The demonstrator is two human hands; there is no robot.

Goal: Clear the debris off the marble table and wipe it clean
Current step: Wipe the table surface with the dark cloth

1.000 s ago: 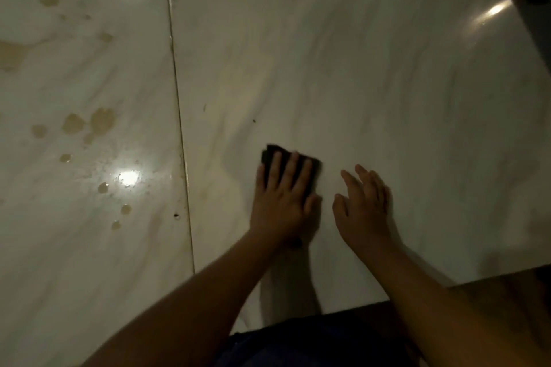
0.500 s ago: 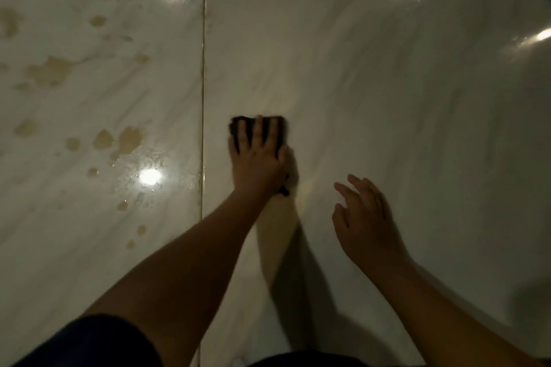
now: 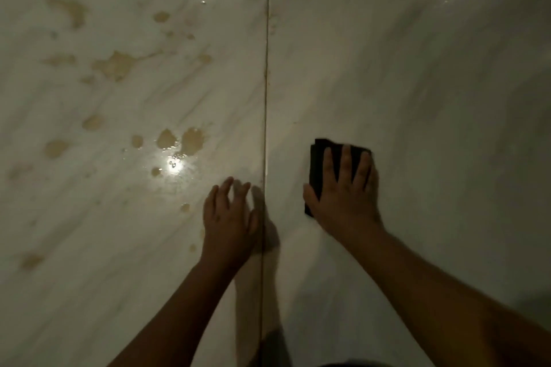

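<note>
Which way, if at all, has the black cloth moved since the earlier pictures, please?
Yes: the black cloth has slid slightly right, farther from the seam than half a second ago.

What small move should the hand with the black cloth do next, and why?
Probably slide the right hand, pressing the black cloth, leftward over the seam: brown stains cover the left slab, while the right slab looks clean.

Bright light reflections glint at near left, far middle and far right; dark clothing edges the bottom.
</note>
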